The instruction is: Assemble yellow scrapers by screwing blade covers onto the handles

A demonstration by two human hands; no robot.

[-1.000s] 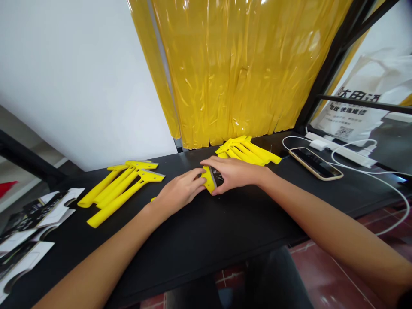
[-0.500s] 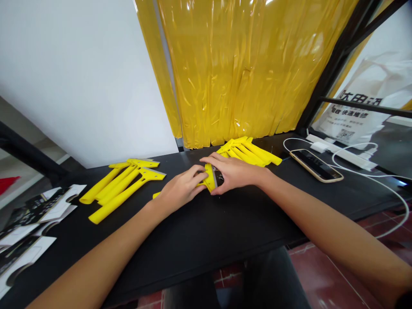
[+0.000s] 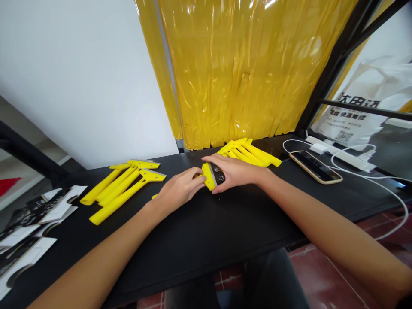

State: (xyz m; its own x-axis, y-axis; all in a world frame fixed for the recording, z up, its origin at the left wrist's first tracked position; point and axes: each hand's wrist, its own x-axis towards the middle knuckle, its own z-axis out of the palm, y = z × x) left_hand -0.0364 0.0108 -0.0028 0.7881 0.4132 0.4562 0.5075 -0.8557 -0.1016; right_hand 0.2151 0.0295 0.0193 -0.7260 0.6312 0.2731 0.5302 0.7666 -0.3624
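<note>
Between my hands is a yellow scraper (image 3: 209, 177), its wide head turned to the right and its handle mostly hidden under my left hand. My left hand (image 3: 182, 186) is closed around the handle close to the head. On the other side, my right hand (image 3: 236, 171) grips a black printed card sleeve (image 3: 217, 174) that lies against the scraper's blade edge, thumb below and fingers above. Left of my hands lie several yellow scrapers (image 3: 124, 184) with metal blades. Behind my right hand is another pile of yellow scrapers (image 3: 252, 152).
Black-and-white cut cards (image 3: 41, 214) are stacked at the table's left end. To the right are a phone (image 3: 317, 166), a white power strip (image 3: 349, 156), looping white cables (image 3: 394, 189) and a white plastic bag (image 3: 354, 107). A yellow strip curtain (image 3: 244, 77) hangs behind the black table (image 3: 206, 231).
The fingers of my left hand have drawn back slightly from the scraper's head. More of the head and the black card sleeve now shows between my hands.
</note>
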